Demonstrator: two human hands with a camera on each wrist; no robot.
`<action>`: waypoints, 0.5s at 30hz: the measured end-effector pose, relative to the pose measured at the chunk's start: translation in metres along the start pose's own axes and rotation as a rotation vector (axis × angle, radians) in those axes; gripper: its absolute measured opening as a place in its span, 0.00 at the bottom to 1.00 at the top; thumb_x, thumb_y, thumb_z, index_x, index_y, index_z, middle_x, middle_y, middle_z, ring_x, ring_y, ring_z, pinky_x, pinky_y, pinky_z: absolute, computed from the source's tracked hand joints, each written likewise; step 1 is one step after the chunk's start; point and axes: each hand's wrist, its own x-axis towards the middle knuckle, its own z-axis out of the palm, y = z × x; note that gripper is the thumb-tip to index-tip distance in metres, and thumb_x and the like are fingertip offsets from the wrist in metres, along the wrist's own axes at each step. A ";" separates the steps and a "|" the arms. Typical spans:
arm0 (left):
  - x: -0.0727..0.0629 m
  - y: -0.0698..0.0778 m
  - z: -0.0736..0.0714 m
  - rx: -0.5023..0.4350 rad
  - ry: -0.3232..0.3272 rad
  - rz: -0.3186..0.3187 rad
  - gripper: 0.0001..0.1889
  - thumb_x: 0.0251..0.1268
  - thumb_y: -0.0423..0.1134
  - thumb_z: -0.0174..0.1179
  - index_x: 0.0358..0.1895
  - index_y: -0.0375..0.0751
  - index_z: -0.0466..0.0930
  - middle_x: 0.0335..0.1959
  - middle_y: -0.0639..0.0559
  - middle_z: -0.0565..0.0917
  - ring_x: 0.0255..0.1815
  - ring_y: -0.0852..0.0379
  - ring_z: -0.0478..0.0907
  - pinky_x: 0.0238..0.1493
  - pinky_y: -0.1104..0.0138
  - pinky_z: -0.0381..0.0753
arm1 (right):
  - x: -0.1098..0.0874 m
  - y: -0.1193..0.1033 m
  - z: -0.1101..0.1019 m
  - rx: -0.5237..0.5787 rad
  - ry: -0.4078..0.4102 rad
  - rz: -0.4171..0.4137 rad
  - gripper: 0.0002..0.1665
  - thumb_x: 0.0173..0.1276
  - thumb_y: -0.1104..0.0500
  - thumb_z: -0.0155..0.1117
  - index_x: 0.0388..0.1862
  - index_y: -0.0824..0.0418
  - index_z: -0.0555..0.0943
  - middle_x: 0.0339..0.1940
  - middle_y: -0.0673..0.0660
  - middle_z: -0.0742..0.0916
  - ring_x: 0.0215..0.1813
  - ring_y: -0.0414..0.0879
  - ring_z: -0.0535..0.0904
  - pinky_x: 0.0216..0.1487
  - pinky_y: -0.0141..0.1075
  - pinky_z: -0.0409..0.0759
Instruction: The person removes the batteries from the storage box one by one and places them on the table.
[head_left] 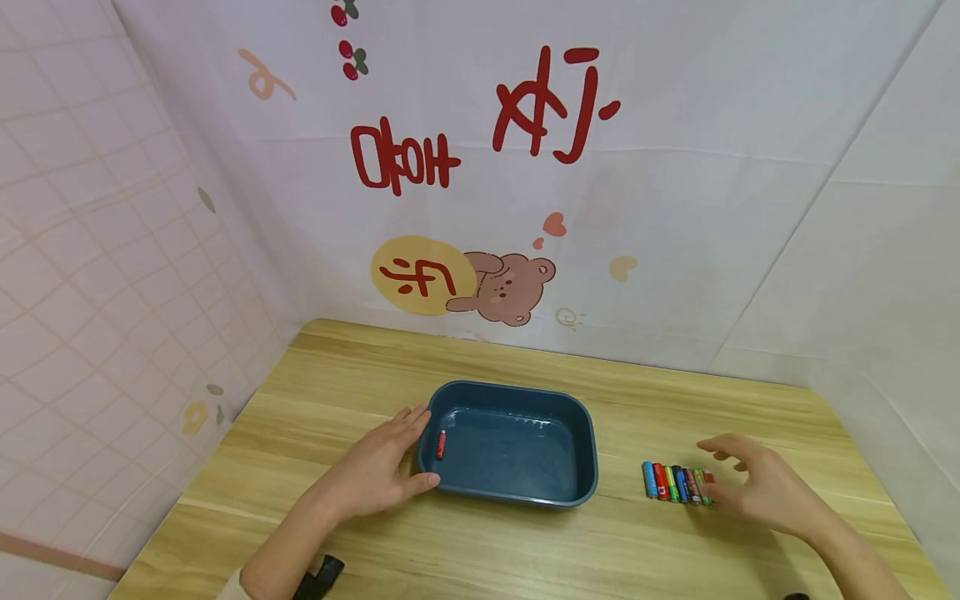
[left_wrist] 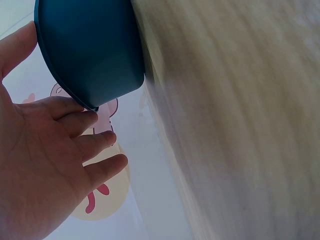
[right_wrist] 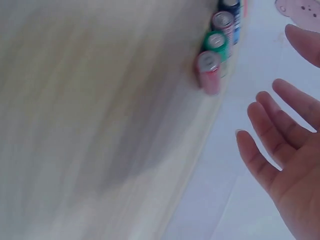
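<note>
A dark blue plastic basin [head_left: 510, 457] stands on the table, and one small red battery [head_left: 441, 444] lies inside near its left wall. My left hand [head_left: 375, 468] rests against the basin's left end, thumb and fingertips at the rim, fingers mostly straight. In the left wrist view the thumb and forefinger touch the outer edge of the basin [left_wrist: 92, 50]. Right of the basin, several batteries [head_left: 671, 483] in assorted colours lie side by side in a row. Over the right end of that row hovers my right hand [head_left: 768, 490], its fingers loosely spread and holding nothing. The right wrist view shows the end red battery [right_wrist: 209, 72] apart from the fingers.
The wood-grain table [head_left: 525, 550] meets a white printed cloth backdrop [head_left: 675, 208] at its far edge. On the left hangs a cloth with a grid pattern [head_left: 112, 250]. A black piece [head_left: 322, 577] shows beside the left wrist.
</note>
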 end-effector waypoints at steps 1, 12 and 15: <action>0.000 0.000 0.000 0.000 0.000 -0.002 0.50 0.68 0.60 0.69 0.83 0.37 0.56 0.85 0.45 0.56 0.85 0.40 0.51 0.79 0.40 0.58 | 0.001 -0.003 0.000 -0.002 0.018 -0.002 0.31 0.56 0.52 0.86 0.58 0.56 0.85 0.55 0.53 0.88 0.48 0.40 0.81 0.41 0.38 0.84; 0.001 0.001 0.000 -0.001 -0.002 -0.005 0.50 0.68 0.59 0.69 0.83 0.37 0.57 0.85 0.44 0.57 0.85 0.39 0.51 0.79 0.40 0.57 | 0.012 -0.035 -0.001 0.021 0.097 -0.099 0.34 0.57 0.53 0.86 0.63 0.54 0.84 0.58 0.51 0.87 0.50 0.34 0.81 0.46 0.34 0.82; 0.001 0.001 -0.001 -0.006 -0.002 -0.009 0.50 0.68 0.59 0.69 0.83 0.37 0.57 0.85 0.44 0.57 0.85 0.39 0.51 0.79 0.40 0.57 | 0.015 -0.041 0.000 0.037 0.117 -0.121 0.35 0.56 0.55 0.86 0.63 0.54 0.83 0.58 0.51 0.87 0.53 0.33 0.80 0.48 0.29 0.80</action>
